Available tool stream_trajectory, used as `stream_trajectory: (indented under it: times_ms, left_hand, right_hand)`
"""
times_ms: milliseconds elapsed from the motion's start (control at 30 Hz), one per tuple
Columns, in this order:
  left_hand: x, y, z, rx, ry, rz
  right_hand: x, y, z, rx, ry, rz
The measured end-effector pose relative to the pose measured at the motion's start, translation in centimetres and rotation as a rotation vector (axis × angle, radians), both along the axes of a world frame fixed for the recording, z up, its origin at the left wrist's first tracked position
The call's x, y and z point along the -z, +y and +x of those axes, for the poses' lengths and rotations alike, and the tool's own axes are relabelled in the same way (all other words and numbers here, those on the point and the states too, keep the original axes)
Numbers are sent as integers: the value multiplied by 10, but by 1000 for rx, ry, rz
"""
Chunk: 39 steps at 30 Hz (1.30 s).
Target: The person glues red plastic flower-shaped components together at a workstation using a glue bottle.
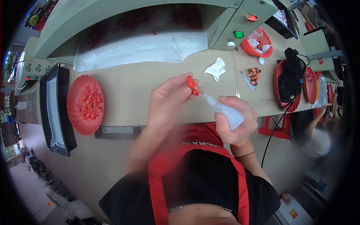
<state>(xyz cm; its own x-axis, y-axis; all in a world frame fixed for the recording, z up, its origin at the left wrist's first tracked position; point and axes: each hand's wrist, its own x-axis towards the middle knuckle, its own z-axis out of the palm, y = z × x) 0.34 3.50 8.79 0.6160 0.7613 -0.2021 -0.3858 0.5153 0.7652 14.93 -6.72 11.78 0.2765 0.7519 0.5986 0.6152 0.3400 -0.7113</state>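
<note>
Between the thumb and fingers of my left hand [168,92] is a small glossy red figurine [192,85], held above the bench. My right hand [240,122] is wrapped round a translucent white squeeze bottle [225,111] with a thin nozzle. The bottle tilts up to the left, and its tip is at the figurine's lower right side; whether it touches, I cannot tell. To the left, a red scalloped tray [86,129] carries many small red pieces [89,103]. A crumpled white tissue [216,69] lies just beyond my hands.
A cream machine housing [240,26] with a red and a green button spans the back, white cloth [142,56] under it. A black tray [71,144] stands far left. Rightward lie a red basket [258,52], an orange-and-black piece [254,76], and a black bag [290,80] on a red tray.
</note>
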Motion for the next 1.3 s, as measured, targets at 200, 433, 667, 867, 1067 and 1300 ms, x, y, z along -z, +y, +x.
stream_trajectory:
  times_ms: [200, 433, 667, 867, 1067, 1300]
  left_hand:
    - [-1, 0, -1, -8, -10, 6]
    - [1, 0, -2, -7, -16, 10]
    - [2, -1, -2, -18, -17, 12]
    - [1, 0, -2, 15, -41, -15]
    - [1, 2, -3, 53, -82, -76]
    - [2, 4, -2, 81, -129, -114]
  right_hand:
    - [-2, 1, -2, 28, -5, -12]
    - [-2, 2, -1, 13, 15, -21]
    - [-2, 0, -1, 11, 12, -25]
    - [-4, 2, -1, 4, 1, 0]
    - [-4, 1, 0, -7, 20, -14]
    - [-3, 4, 0, -13, 35, 5]
